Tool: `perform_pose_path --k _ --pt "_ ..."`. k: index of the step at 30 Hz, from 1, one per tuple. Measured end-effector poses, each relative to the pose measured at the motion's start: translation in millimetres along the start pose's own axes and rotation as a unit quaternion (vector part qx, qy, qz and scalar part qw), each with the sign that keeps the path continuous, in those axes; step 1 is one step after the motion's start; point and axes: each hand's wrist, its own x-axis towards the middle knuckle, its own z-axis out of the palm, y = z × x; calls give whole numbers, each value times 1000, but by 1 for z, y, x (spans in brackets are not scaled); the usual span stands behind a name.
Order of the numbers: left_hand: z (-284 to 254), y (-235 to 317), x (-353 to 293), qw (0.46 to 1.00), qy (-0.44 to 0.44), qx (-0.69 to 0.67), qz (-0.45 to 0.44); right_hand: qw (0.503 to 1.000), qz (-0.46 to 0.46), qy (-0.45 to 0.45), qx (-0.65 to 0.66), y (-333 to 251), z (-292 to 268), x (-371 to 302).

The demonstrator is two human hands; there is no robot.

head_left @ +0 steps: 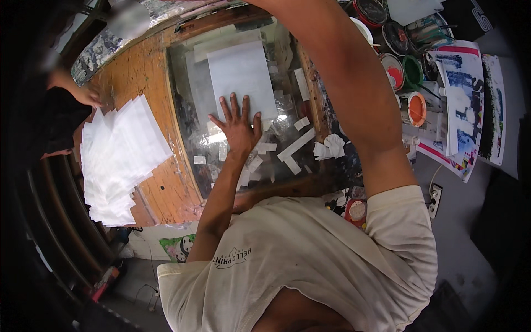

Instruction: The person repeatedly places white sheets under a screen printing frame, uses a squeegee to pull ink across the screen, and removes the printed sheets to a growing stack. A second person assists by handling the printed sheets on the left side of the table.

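With fingers spread, my left hand (239, 130) rests flat over the lower edge of a white sheet (240, 72). The sheet lies on a glass panel (204, 169) set in a wooden frame. White tape strips (296, 151) and small pale pieces are stuck on the glass beside and below that hand. My right arm (359, 94) reaches up and forward past the top of the picture, so its hand is out of sight.
Left of the glass, a fanned stack of white sheets (124, 149) lies on the wooden table (157, 188). Another person's hand (86, 95) is at the stack's far edge. Open paint tubs (416, 108), crumpled white paper (330, 147) and printed sheets (462, 99) are on the right.
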Motion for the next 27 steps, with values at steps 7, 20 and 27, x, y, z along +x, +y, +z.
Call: perform_pose_path --k 7,20,27 --pt "-1 4 -10 1000 3 -10 12 973 -152 162 -71 29 35 8" --pt "-95 18 -23 916 146 -373 -11 947 -154 236 -151 42 108 -76" --pt "-118 7 -88 368 9 -847 -383 998 -38 15 -50 141 230 -114"
